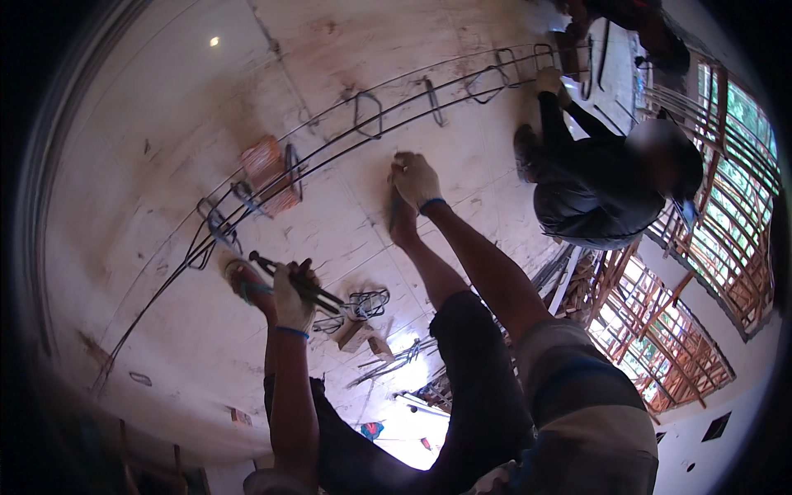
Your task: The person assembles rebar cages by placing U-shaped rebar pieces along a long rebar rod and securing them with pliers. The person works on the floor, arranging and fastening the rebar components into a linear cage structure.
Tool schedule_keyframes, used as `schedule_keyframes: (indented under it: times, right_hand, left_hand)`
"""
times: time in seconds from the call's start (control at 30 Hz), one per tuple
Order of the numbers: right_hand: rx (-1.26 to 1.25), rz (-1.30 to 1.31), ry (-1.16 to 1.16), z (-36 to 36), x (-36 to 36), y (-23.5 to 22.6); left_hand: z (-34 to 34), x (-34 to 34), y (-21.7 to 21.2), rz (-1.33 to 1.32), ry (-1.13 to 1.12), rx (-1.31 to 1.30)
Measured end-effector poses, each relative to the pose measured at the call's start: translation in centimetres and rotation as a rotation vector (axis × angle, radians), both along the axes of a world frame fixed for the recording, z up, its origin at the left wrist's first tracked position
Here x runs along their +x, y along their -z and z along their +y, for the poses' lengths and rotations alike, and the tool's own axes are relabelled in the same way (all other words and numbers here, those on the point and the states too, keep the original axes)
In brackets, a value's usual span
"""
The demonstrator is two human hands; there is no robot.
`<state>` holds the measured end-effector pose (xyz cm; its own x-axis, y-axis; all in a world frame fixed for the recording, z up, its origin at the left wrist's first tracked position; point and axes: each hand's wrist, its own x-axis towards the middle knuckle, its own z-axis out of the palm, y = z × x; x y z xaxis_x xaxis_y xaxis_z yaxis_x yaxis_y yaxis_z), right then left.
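My left hand (293, 301), in a pale work glove with a blue cuff, is closed around dark long-handled pincers (318, 290). It is beside my left foot, just below the near-left end of a rebar frame (318, 157). Long dark rods run through that frame, with several bent stirrups (368, 114) spaced along them. Also gloved, my right hand (417, 179) is raised above my right foot (402, 221), fingers pinched together. Whatever lies in those fingers, if anything, is too small to make out.
An orange brick (262, 165) lies under the frame. Wire stirrups (367, 304) and wood blocks (356, 336) are on the tiled floor between my legs. A co-worker in dark clothes (598, 198) crouches at the right, a hand at the frame's far end. Another person (652, 33) is beyond.
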<state>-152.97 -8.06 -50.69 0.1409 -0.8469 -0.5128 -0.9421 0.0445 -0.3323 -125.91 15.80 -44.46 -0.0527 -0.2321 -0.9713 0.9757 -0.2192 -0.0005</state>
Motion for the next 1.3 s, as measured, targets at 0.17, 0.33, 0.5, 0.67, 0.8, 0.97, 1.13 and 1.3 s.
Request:
schedule_keyframes:
  times: [0.17,0.33,0.5,0.67,0.8,0.97,1.13,1.3]
  right_hand:
    - [0.370,-0.234,-0.054,9.7,3.3,0.4]
    - [0.342,-0.299,-0.239,13.3,12.6,-0.6]
    - [0.366,-0.367,-0.285,14.6,23.1,0.3]
    - [0.170,-0.168,-0.189,13.8,31.6,1.0]
    - [0.036,-0.116,-0.203,15.3,36.0,1.5]
    - [-0.051,-0.013,-0.101,15.3,38.4,6.5]
    - [0.193,-0.306,-0.793,16.9,38.9,8.3]
    - [0.298,-0.423,-0.167,19.6,41.1,1.5]
  left_hand:
    - [2.3,-0.1,3.0,-0.016,0.009,-0.122]
    - [-0.3,0.7,-0.5,-0.031,-0.095,-0.026]
    - [0.1,3.6,-1.8,-0.074,-0.231,0.097]
    - [1.9,7.8,-2.6,-0.158,-0.287,0.134]
    - [3.6,11.4,-3.0,-0.198,-0.348,0.191]
    - [4.0,15.4,-2.8,-0.207,-0.420,0.223]
    - [4.6,16.9,-1.6,-0.191,-0.475,0.165]
    - [6.7,17.0,-1.6,-0.264,-0.486,0.193]
